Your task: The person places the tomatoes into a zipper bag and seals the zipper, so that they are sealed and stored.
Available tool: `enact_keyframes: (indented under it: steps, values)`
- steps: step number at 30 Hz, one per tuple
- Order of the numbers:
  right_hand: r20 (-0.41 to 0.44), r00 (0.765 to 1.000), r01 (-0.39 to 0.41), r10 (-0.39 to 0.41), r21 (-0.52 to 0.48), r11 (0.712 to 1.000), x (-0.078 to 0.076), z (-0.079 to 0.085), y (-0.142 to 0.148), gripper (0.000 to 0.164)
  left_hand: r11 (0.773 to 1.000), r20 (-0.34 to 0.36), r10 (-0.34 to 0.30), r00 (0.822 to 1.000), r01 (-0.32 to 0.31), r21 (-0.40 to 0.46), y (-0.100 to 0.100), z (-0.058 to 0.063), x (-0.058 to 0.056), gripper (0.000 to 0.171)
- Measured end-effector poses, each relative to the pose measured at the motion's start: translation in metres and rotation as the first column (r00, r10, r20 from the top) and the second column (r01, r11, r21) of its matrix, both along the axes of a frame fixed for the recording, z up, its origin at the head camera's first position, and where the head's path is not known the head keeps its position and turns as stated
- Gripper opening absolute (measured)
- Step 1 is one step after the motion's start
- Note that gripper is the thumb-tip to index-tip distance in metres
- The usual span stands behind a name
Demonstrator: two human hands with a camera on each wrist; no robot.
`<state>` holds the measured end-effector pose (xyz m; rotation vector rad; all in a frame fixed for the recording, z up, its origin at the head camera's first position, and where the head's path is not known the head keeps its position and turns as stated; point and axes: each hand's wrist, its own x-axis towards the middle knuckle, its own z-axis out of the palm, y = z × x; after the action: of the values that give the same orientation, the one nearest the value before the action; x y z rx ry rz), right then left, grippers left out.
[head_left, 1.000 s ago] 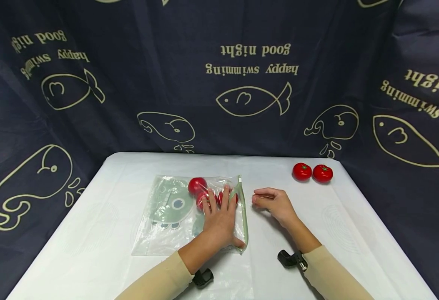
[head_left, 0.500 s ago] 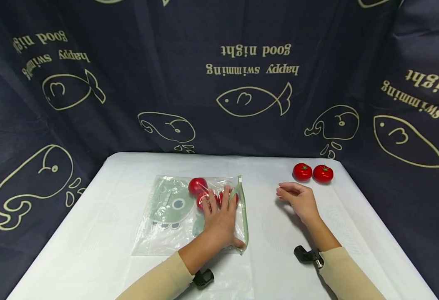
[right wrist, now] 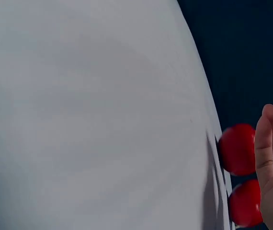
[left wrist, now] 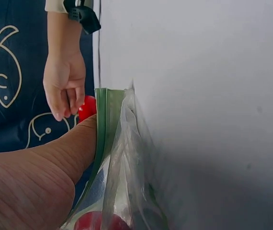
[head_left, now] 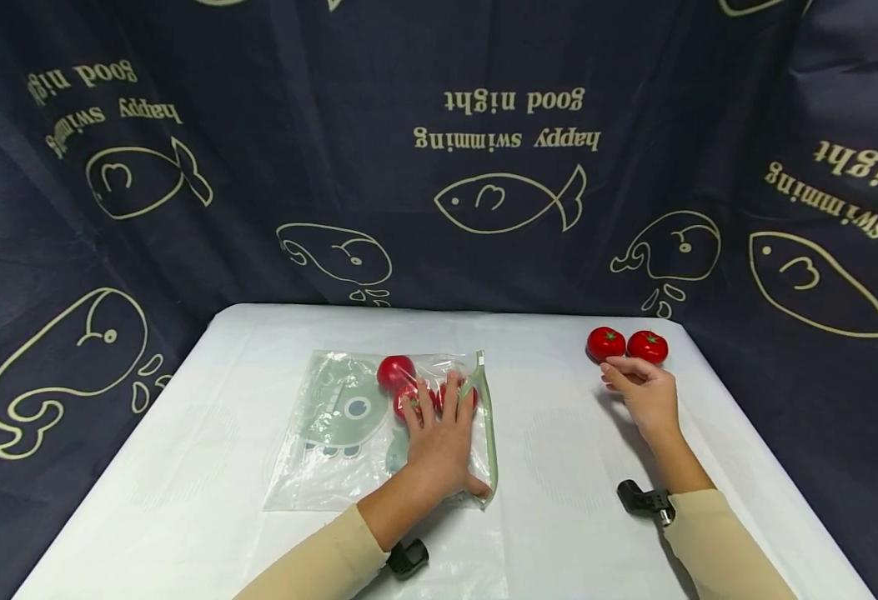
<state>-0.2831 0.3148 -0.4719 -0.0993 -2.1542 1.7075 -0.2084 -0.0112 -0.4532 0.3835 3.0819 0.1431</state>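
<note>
A clear zip bag (head_left: 303,479) with a green cartoon print lies flat, its green zip edge (head_left: 490,433) facing right. Inside are three red tomatoes (head_left: 396,372). My left hand (head_left: 439,450) rests on the bag with fingers spread over two of them, its thumb at the near end of the zip edge. In the left wrist view that thumb (left wrist: 81,143) lies against the green strip (left wrist: 108,110). My right hand (head_left: 649,400), fingers loosely bent and holding nothing, is just in front of two loose tomatoes (head_left: 605,342) side by side at the far right.
A white cloth covers the table (head_left: 559,533). Under my left forearm another clear plastic sheet (head_left: 461,558) lies near the front. A dark blue curtain (head_left: 378,192) with fish drawings hangs right behind the table's back edge, close to the loose tomatoes.
My right hand has moved right and away from me, from beside the zip edge to the loose tomatoes. The left hand and the bag have stayed in place.
</note>
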Motion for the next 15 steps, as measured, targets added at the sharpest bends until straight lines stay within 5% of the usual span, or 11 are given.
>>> enact_keyframes:
  steps: [7, 15]
  values:
    - [-0.03, 0.997, 0.065, -0.066, -0.035, 0.997, 0.008, 0.026, 0.004, 0.029, 1.0, -0.014, 0.007, 1.0, -0.007, 0.005, 0.0, -0.001, 0.001, 0.144]
    - [-0.03, 0.978, 0.206, -0.206, -0.017, 0.978, -0.013, 0.011, 0.034, 0.028, 1.0, -0.019, 0.011, 1.0, -0.011, -0.012, 0.001, -0.001, 0.001, 0.146]
